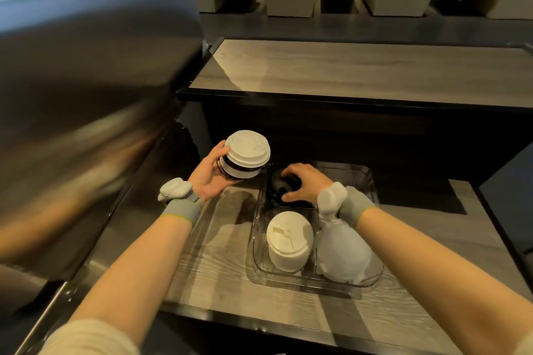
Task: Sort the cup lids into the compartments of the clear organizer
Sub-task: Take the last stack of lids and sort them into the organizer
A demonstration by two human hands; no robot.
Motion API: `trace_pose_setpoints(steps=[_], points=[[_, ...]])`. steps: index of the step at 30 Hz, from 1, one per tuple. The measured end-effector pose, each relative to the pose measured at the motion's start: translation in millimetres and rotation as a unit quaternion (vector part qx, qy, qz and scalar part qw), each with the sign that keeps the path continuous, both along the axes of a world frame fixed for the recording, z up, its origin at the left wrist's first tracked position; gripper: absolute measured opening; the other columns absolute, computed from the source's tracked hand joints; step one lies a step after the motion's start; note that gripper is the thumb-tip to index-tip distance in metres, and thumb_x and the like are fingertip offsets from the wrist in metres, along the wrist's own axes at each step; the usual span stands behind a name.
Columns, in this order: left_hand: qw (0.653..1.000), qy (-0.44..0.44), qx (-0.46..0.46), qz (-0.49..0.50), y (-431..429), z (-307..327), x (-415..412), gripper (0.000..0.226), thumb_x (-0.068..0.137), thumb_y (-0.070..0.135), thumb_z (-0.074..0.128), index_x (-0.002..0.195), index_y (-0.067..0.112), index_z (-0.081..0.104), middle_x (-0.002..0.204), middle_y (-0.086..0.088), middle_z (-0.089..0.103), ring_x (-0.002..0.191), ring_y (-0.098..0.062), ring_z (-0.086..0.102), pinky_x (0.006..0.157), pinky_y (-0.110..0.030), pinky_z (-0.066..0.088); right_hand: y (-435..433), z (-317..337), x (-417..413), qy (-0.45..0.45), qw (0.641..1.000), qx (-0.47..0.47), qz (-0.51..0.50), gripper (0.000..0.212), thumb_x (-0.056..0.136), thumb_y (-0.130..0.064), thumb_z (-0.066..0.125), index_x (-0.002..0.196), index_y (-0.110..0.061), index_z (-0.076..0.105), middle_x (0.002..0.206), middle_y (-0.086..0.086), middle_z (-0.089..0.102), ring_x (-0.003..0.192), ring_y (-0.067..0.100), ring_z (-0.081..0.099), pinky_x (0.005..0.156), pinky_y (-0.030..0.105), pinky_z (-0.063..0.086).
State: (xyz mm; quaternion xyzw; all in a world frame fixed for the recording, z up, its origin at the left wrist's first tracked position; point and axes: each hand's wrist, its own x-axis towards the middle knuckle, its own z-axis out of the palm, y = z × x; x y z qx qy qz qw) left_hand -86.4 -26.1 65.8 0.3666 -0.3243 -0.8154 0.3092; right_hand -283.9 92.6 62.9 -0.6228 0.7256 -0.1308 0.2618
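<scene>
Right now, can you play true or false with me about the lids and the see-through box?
1. The left hand holds a mixed stack of white and black lids. True.
2. The right hand is up in the air, far from the organizer. False: it rests on black lids in a far compartment.
3. A stack of white lids sits in a near compartment. True.
4. The organizer is made of dark wood. False: it is clear plastic, standing on the wood-grain counter.
5. Both wrists wear grey bands. True.
</scene>
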Motion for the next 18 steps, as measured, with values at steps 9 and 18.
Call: trace_pose_setpoints(steps=[9, 18], points=[[0.994, -0.067, -0.045, -0.08, 4.4, 5.5, -5.9, 0.077, 0.073, 0.025, 0.059, 0.145, 0.029, 0.032, 0.147, -0.011, 0.04, 0.118, -0.033, 0.049, 0.081, -0.048, 0.052, -7.4, 34.1, 6.4, -0.12, 0.967, -0.205, -0.095, 0.042, 0.087, -0.037, 0.059, 0.124, -0.018, 0.054, 0.131, 0.004, 0.047, 0.126, 0.02, 0.039, 0.098, 0.026, 0.031], [0.982, -0.088, -0.103, -0.128, 17.4, 10.3, -30.1, 0.055, 0.094, 0.03, 0.047, 0.145, 0.032, 0.029, 0.15, -0.006, 0.036, 0.132, -0.033, 0.041, 0.095, -0.052, 0.045, -2.7, 42.3, 10.9, -0.215, 0.961, -0.16, -0.07, 0.061, 0.08, -0.034, 0.069, 0.133, -0.02, 0.042, 0.134, 0.004, 0.047, 0.121, 0.017, 0.046, 0.097, 0.027, 0.04]])
